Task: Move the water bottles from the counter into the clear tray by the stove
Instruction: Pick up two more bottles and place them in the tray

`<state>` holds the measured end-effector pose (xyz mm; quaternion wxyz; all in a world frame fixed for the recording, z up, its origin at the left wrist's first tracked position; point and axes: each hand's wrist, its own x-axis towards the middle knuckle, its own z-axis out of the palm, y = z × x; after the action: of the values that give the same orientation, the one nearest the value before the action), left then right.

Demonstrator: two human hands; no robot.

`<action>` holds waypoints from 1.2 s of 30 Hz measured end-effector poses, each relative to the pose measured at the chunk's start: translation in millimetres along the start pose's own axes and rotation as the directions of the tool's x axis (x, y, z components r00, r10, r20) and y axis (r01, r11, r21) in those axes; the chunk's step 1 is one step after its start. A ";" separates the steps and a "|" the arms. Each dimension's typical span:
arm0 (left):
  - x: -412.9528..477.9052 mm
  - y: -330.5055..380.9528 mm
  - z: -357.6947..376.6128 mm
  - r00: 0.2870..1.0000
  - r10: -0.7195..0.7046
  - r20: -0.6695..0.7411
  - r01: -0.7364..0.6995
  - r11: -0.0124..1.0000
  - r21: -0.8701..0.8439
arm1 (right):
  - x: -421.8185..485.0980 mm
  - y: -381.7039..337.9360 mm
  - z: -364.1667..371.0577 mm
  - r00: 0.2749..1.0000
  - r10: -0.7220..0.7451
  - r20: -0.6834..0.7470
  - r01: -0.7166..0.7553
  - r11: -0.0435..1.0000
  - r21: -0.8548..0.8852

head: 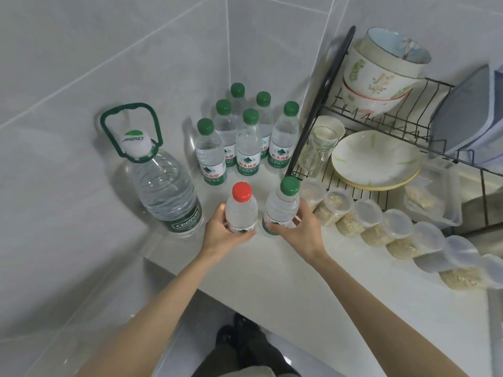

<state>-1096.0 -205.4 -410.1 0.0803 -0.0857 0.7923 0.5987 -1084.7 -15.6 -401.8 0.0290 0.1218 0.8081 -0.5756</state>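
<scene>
Reaching over the white counter (272, 270), both bare hands are closed around small water bottles; the left hand (221, 231) wraps the lower body of a red-capped bottle (241, 206), fingers curled round its label, and the right hand (298, 229) grips a green-capped bottle (281, 208) the same way, just beside it; the two held bottles stand upright and close together without clearly touching; whether their bases rest on the counter or are lifted off it cannot be told, since the hands cover them; beyond the fingertips, further toward the tiled corner, a cluster of six green-capped bottles (246, 148) stands upright, packed close together; to the outside of the left hand stands a large water jug (166, 191) with a green carrying handle and a white cap, near that hand but apart from it; to the outside of the right hand a row of lidded plastic tubs (381, 224) holding pale grain lies along the counter, the nearest one just beside the right fingers; past those, a black wire dish rack (402, 123) carries stacked bowls (381, 74), plates (375, 159) and an upturned glass (318, 148); a clear tray (446, 202) sits under the rack's far end, well apart from both hands, with one more tub of grain lying in it.
</scene>
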 end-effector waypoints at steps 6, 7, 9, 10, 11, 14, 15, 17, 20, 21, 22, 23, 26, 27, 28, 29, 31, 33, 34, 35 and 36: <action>-0.2 15.2 -2.1 0.999 -0.027 0.021 0.027 1.000 -0.003 | 5.3 -8.9 -9.4 0.999 -0.008 0.046 0.010 0.999 -0.046; -0.2 18.1 -2.5 0.999 -0.026 0.026 0.026 1.000 -0.010 | 5.2 -8.7 -11.4 0.999 -0.008 0.048 0.011 0.998 -0.060; 0.9 27.1 -3.9 0.999 -0.021 0.032 0.022 1.000 -0.007 | 4.3 -10.9 -17.3 0.998 -0.012 0.058 0.016 0.997 -0.076; 1.3 32.1 -4.9 0.999 -0.017 0.038 0.017 1.000 -0.003 | 3.1 -12.3 -20.4 0.998 -0.015 0.063 0.020 0.997 -0.081; 2.5 35.9 -6.1 0.999 -0.013 0.048 0.013 1.000 0.001 | 1.0 -15.1 -24.1 0.998 -0.023 0.063 0.028 0.996 -0.082; 0.6 50.8 -8.0 0.997 0.009 0.083 -0.009 1.000 0.003 | -8.1 -23.5 -36.4 0.998 -0.043 0.046 0.047 0.995 -0.085; -0.8 56.0 -8.1 0.995 0.020 0.094 -0.021 1.000 0.004 | -12.2 -26.4 -40.5 0.998 -0.050 0.032 0.053 0.995 -0.086; -3.6 65.4 -6.8 0.992 0.043 0.119 -0.043 0.999 -0.003 | -20.3 -32.3 -47.5 0.998 -0.061 0.009 0.062 0.995 -0.081; -10.2 77.8 -4.1 0.983 0.083 0.166 -0.083 0.997 -0.008 | -38.4 -38.4 -56.7 0.997 -0.061 -0.054 0.057 0.996 -0.072; -13.0 81.7 -2.9 0.978 0.099 0.186 -0.100 0.995 -0.002 | -47.1 -39.8 -60.0 0.995 -0.062 -0.083 0.057 0.996 -0.068; -15.5 85.0 -2.3 0.972 0.114 0.203 -0.116 0.993 -0.005 | -54.8 -41.6 -62.7 0.993 -0.067 -0.102 0.061 0.996 -0.063; -20.2 89.0 -2.3 0.965 0.131 0.228 -0.134 0.991 -0.002 | -67.1 -43.5 -65.3 0.989 -0.069 -0.133 0.062 0.997 -0.053; -33.7 96.5 -0.7 0.928 0.188 0.323 -0.195 0.981 -0.009 | -100.7 -49.2 -71.1 0.971 -0.054 -0.232 0.054 0.999 -0.004; -39.9 98.5 0.6 0.909 0.209 0.360 -0.218 0.976 -0.015 | -115.0 -51.6 -73.0 0.962 -0.046 -0.269 0.050 0.999 0.009; -45.4 99.9 2.3 0.895 0.220 0.387 -0.230 0.973 -0.021 | -127.9 -54.5 -74.8 0.952 -0.043 -0.302 0.051 0.999 0.017; -51.7 102.1 4.0 0.881 0.231 0.412 -0.240 0.970 -0.032 | -140.6 -56.5 -77.2 0.941 -0.040 -0.336 0.051 0.998 0.023; -66.7 109.1 11.4 0.836 0.249 0.489 -0.263 0.964 -0.042 | -171.1 -59.7 -83.1 0.903 -0.035 -0.428 0.057 0.998 0.040; -82.9 115.6 20.5 0.791 0.275 0.546 -0.296 0.954 -0.052 | -199.5 -62.3 -89.8 0.868 -0.038 -0.494 0.064 0.997 0.036; -92.4 120.5 24.9 0.768 0.290 0.571 -0.311 0.948 -0.062 | -212.5 -63.3 -94.0 0.849 -0.040 -0.527 0.067 0.997 0.031; -102.4 125.0 30.0 0.742 0.307 0.596 -0.327 0.942 -0.078 | -226.2 -63.5 -99.0 0.827 -0.036 -0.562 0.067 0.997 0.035; -113.9 129.2 37.4 0.707 0.322 0.629 -0.347 0.934 -0.088 | -242.9 -63.1 -104.5 0.800 -0.028 -0.599 0.066 0.997 0.041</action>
<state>-1014.3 -130.2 -273.2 0.2343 0.2676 0.7313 0.5820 -854.3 23.2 -263.0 -0.2449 0.2777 0.7613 -0.5323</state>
